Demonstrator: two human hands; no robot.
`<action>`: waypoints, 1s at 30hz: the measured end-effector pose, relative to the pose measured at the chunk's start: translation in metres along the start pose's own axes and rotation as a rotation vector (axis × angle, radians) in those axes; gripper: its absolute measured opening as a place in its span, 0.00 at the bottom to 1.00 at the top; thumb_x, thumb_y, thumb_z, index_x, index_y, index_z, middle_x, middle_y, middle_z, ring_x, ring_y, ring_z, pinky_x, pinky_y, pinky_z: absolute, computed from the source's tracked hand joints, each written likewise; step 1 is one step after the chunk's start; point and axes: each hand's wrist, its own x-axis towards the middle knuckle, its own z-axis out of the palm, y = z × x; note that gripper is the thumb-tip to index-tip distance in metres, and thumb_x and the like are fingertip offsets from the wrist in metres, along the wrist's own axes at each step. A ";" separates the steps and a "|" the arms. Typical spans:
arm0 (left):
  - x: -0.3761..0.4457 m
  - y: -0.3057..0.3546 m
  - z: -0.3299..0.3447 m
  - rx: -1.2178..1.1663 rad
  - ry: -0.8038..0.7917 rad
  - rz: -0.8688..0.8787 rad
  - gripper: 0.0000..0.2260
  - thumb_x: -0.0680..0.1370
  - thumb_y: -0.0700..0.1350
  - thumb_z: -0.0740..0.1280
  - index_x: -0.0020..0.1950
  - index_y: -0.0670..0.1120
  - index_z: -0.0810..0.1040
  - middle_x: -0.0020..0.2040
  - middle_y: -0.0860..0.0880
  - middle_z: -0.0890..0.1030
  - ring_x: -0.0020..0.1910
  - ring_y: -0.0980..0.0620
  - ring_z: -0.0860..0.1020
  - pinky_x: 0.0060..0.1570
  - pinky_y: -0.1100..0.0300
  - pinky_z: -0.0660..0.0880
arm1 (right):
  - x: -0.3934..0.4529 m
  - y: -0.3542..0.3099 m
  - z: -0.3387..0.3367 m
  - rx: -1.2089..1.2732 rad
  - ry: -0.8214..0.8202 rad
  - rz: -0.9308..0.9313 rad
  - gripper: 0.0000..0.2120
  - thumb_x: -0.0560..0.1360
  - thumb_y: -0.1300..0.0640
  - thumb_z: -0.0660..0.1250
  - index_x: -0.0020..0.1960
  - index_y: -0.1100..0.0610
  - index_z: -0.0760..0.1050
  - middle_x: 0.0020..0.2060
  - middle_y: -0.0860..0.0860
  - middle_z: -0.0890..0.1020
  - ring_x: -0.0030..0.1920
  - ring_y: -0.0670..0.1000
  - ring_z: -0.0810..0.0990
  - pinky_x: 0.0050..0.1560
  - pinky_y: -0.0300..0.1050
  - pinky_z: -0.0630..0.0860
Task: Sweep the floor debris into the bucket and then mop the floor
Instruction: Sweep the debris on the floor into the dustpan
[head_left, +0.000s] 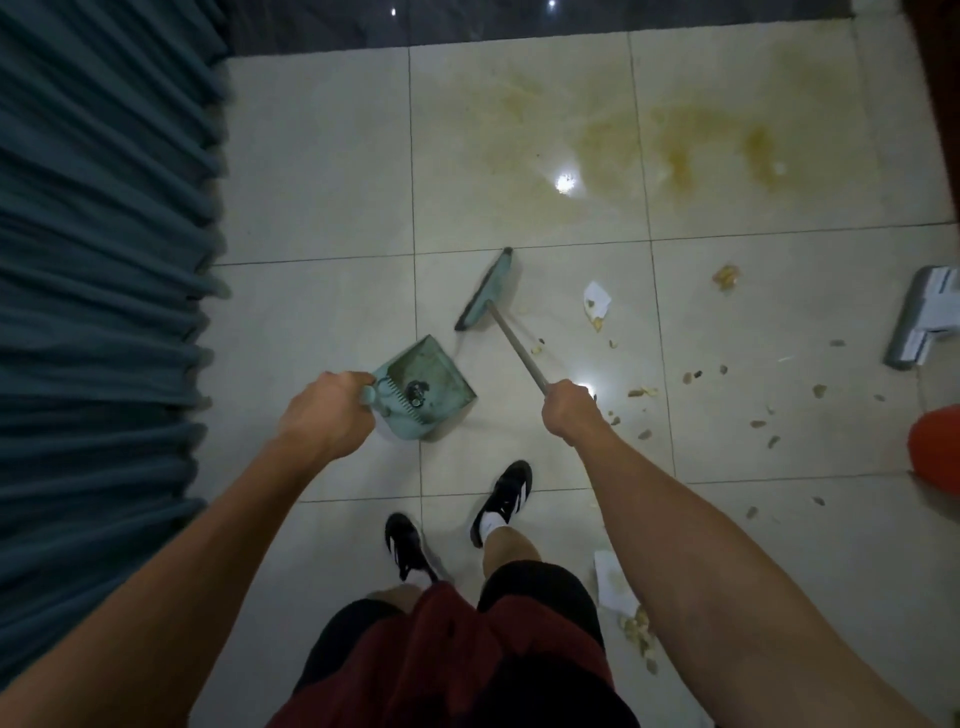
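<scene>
My left hand (330, 413) grips the handle of a teal dustpan (428, 387) that rests on the pale tiled floor, with a dark bit of dirt inside it. My right hand (571, 410) holds the grey stick of a teal broom (485, 291), whose head lies on the tiles beyond the dustpan. Scattered debris (691, 376) and a scrap of white paper (596, 300) lie to the right of the broom. A yellowish spill stain (680, 150) spreads over the far tiles. At the right edge shows part of an orange bucket (935, 447).
A teal curtain (104, 270) hangs along the left side. A white and grey floor-cleaner head (922, 322) sits at the right edge. More paper and crumbs (623, 603) lie by my right leg. My black shoes (501, 501) stand just behind the dustpan.
</scene>
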 end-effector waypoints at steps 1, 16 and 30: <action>0.008 0.003 -0.004 0.006 -0.006 0.016 0.12 0.75 0.39 0.61 0.50 0.52 0.81 0.43 0.48 0.81 0.38 0.47 0.79 0.38 0.57 0.75 | 0.000 0.002 -0.003 -0.003 -0.001 0.031 0.13 0.80 0.62 0.59 0.62 0.62 0.75 0.53 0.59 0.80 0.43 0.57 0.78 0.41 0.49 0.79; 0.074 0.042 -0.042 0.183 -0.146 0.454 0.17 0.74 0.42 0.63 0.61 0.49 0.81 0.52 0.42 0.81 0.47 0.40 0.80 0.46 0.52 0.79 | -0.095 0.023 0.049 0.200 0.072 0.426 0.12 0.79 0.66 0.59 0.61 0.64 0.75 0.57 0.59 0.80 0.55 0.58 0.80 0.47 0.46 0.75; 0.076 0.064 -0.048 0.260 -0.156 0.621 0.15 0.75 0.42 0.66 0.61 0.49 0.81 0.50 0.43 0.81 0.46 0.41 0.79 0.45 0.53 0.78 | -0.155 0.047 0.083 0.188 0.153 0.645 0.15 0.79 0.61 0.61 0.65 0.59 0.73 0.60 0.57 0.79 0.59 0.57 0.79 0.54 0.48 0.75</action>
